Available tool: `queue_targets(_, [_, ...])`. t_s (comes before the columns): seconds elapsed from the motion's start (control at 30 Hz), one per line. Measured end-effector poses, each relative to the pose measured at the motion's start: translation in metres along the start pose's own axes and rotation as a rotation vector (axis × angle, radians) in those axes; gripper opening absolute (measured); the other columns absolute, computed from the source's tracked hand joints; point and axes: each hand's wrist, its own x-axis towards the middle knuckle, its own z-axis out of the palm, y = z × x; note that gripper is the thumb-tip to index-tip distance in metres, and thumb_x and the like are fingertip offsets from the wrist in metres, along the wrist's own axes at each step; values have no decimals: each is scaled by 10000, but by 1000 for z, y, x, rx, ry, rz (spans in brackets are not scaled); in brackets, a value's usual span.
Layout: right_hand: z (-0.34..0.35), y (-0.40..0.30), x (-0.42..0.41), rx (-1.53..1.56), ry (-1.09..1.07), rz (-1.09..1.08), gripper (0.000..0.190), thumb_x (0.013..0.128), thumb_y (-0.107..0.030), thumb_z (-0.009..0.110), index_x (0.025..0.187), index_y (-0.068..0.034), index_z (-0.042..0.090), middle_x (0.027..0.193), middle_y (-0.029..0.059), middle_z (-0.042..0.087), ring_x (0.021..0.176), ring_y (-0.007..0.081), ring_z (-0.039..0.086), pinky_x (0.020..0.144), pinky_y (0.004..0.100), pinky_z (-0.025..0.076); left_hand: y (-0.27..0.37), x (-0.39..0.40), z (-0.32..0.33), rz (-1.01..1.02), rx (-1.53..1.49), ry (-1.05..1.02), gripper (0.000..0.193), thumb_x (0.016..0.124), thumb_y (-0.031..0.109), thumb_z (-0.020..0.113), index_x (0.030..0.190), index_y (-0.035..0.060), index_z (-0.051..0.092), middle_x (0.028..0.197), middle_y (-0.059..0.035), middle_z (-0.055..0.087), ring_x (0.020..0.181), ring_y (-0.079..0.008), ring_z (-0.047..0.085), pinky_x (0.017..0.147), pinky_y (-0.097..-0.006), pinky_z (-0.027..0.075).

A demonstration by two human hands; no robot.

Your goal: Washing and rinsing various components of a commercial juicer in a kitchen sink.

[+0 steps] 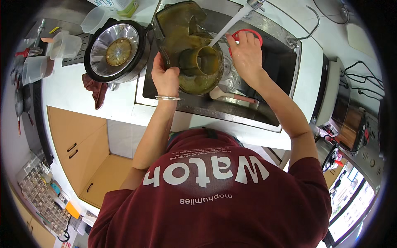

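In the sink (266,114) my left hand (166,77) grips the edge of a smoke-brown plastic juicer lid (198,83) with a round feed chute (187,60). Yellowish residue and water coat its inside. My right hand (246,57) holds red-handled scissors (260,37), their blades pointing left towards the lid. A stream of water (231,24) runs from the tap (256,3) past the blades to the chute; splashing partly hides the tips. Below the scissors lies a pale spoon (218,93) with a pinkish handle.
Left of the sink stands a juicer base (93,59) with a metal strainer basket (119,51). A dark red cloth (96,90) hangs over the counter edge. Translucent plastic cups (65,46) stand farther left. A bent metal hook-shaped spout (314,24) rises at the sink's right corner.
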Motion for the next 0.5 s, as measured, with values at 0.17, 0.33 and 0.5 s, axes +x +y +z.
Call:
queue_targets(0.17, [0,3,8,-25,-67,-95,434,687,-69,535,1121,-63,512,917,105,482,909,257,440,753,347,349,8,1,-6,-195,-88,12,618,544,-118,423,1153,-23,465,954,-51,553,724,-117,494,564,-199,381])
queue_targets(0.33, [0,23,13,-53,91,8,480,663,-125,587,1135,-94,506,909,108,485,899,260,446,758,369,347,-1,-5,-16,-303,-149,49,614,520,-133,416,1120,-17,474,922,-45,547,670,-115,473,520,-193,355])
queue_targets(0.5, [-2,7,-5,-10,-71,-44,539,613,-164,649,1129,-96,510,913,101,485,899,254,447,742,361,347,-6,-7,-19,-236,-202,13,653,526,-143,407,1165,-15,450,940,-44,534,689,-111,465,496,-196,345])
